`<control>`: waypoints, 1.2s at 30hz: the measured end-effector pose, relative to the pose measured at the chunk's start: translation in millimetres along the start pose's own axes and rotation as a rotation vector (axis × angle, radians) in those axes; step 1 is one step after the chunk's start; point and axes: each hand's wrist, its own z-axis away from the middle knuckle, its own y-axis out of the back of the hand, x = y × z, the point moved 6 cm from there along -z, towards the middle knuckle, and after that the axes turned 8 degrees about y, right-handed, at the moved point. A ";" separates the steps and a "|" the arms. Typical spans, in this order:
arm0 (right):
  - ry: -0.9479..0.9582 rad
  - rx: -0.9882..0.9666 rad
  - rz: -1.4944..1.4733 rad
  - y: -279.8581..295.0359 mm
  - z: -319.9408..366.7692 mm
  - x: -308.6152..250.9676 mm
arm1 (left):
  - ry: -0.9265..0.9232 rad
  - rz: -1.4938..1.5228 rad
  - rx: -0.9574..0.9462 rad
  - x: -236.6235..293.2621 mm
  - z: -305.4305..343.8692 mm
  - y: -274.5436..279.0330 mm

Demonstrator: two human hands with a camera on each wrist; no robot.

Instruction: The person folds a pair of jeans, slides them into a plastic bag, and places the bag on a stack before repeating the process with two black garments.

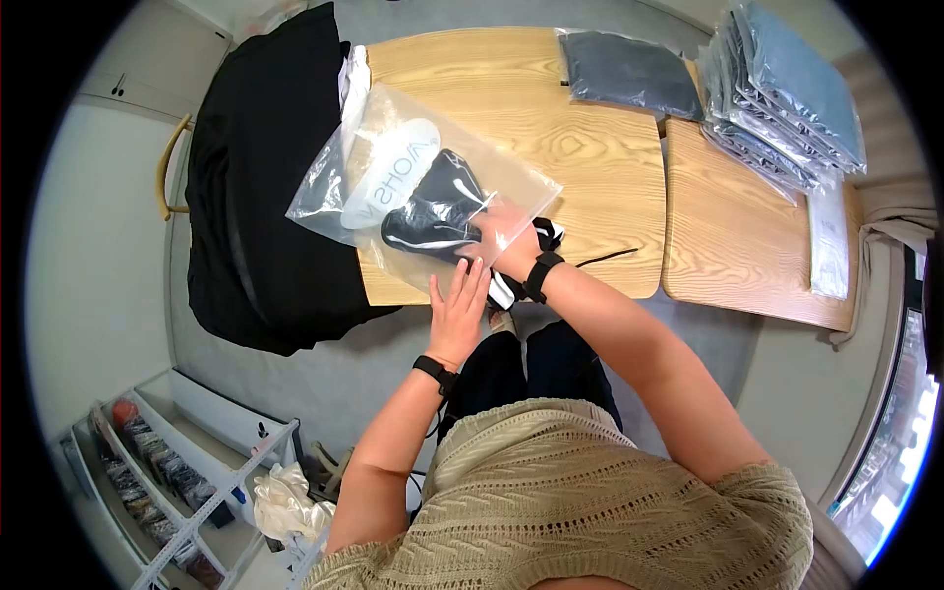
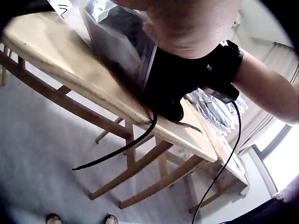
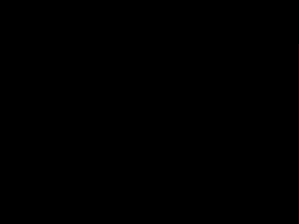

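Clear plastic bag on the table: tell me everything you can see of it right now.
The clear plastic bag is a glossy, crinkled transparent sleeve lying slanted on the wooden table, its left corner overlapping a black cloth pile. Inside sit a folded black garment with white trim and a white oval label bearing letters. The right hand is pushed into its near opening, seen through the film; the left hand rests with straight fingers at the bag's near edge.
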 end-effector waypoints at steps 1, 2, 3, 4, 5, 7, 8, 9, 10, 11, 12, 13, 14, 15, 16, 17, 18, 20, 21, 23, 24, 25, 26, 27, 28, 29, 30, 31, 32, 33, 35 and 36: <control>-0.002 -0.005 -0.005 0.3 -1.6 0.6 | 0.015 -0.007 0.011 -0.4 2.5 0.3; 0.037 0.020 -0.009 4.0 -3.8 0.0 | 0.017 -0.005 0.010 0.2 4.6 0.1; 0.076 0.046 -0.012 11.1 -6.3 -2.4 | 0.028 -0.008 0.026 0.7 6.2 1.3; 0.038 -0.015 -0.037 17.3 -6.1 -2.9 | 0.039 -0.010 0.043 0.6 6.1 2.4; 0.074 0.039 0.037 24.0 -3.9 -5.2 | 0.043 -0.008 0.045 0.9 6.7 2.2; 0.131 -0.032 0.145 36.3 8.3 -8.6 | 0.103 0.023 0.042 0.5 6.3 6.6; 0.131 -0.051 0.121 35.1 21.6 -8.8 | 0.113 -0.019 0.033 -1.0 7.6 3.3; 0.145 -0.067 0.078 29.4 37.3 -7.8 | 0.122 -0.016 0.033 -2.8 10.9 1.2; 0.211 -0.122 0.057 24.2 52.2 -13.6 | 0.126 -0.025 0.014 -5.0 14.5 -1.9; 0.277 -0.178 0.036 19.1 65.9 -18.3 | 0.130 -0.034 -0.005 -7.1 18.0 -5.3; 0.323 -0.304 0.011 13.5 74.9 -22.8 | 0.126 -0.038 -0.016 -8.7 21.3 -6.6; 0.355 -0.347 -0.015 5.7 82.2 -26.4 | 0.131 -0.036 -0.018 -11.0 23.4 -8.1; 0.363 -0.374 0.000 0.3 84.5 -26.1 | 0.120 -0.037 -0.030 -12.8 26.8 -9.6; 0.371 -0.399 0.013 -5.3 86.8 -27.3 | 0.109 -0.040 -0.045 -13.7 30.7 -10.2; 0.386 -0.412 0.098 -14.6 88.5 -23.5 | 0.114 -0.043 -0.053 -15.2 33.9 -10.7; 0.400 -0.423 0.186 -22.4 87.2 -18.2 | 0.107 -0.041 -0.047 -16.2 35.0 -11.4; 0.402 -0.355 0.172 -20.8 82.5 -18.0 | 0.099 -0.037 -0.040 -16.5 34.6 -11.9; 0.419 -0.347 0.187 -22.7 75.3 -14.2 | 0.102 -0.022 -0.031 -16.9 34.1 -13.6; 0.438 -0.337 0.207 -21.5 70.3 -14.2 | 0.108 -0.020 -0.035 -16.3 33.0 -13.0; 0.469 -0.321 0.246 -23.0 58.2 -16.6 | 0.117 0.037 -0.040 -16.0 29.8 -11.4; 0.490 -0.292 0.226 -27.0 52.4 -17.1 | 0.116 0.042 -0.029 -17.3 30.1 -12.5; 0.510 -0.261 0.208 -31.2 46.1 -18.3 | 0.120 0.043 -0.029 -19.1 30.3 -14.1; 0.521 -0.232 0.230 -36.7 40.3 -20.0 | 0.115 0.029 -0.032 -20.5 29.8 -16.1; 0.531 -0.179 0.228 -36.9 32.3 -24.7 | 0.110 0.015 -0.037 -21.4 29.2 -17.4; 0.505 -0.238 0.196 -42.2 24.7 -26.5 | 0.111 0.014 -0.036 -23.6 28.9 -17.6; 0.478 -0.296 0.164 -46.4 18.0 -27.2 | 0.099 0.005 -0.055 -24.5 28.5 -19.2; 0.488 -0.233 0.122 -48.0 13.9 -27.6 | 0.088 -0.004 -0.075 -25.1 28.8 -20.5; 0.475 -0.236 0.129 -53.4 11.4 -27.1 | 0.087 -0.004 -0.076 -26.1 29.1 -20.3; 0.467 -0.230 0.131 -56.5 12.1 -27.6 | 0.078 -0.029 -0.095 -26.5 28.9 -21.0; 0.459 -0.224 0.135 -52.9 10.5 -30.4 | 0.069 -0.055 -0.112 -27.0 27.8 -21.6; 0.377 -0.290 0.096 -42.6 17.5 -32.3 | 0.083 -0.057 -0.079 -29.4 29.8 -14.2; 0.350 -0.306 -0.043 -33.3 23.4 -29.4 | 0.105 -0.060 -0.049 -31.7 32.2 -9.1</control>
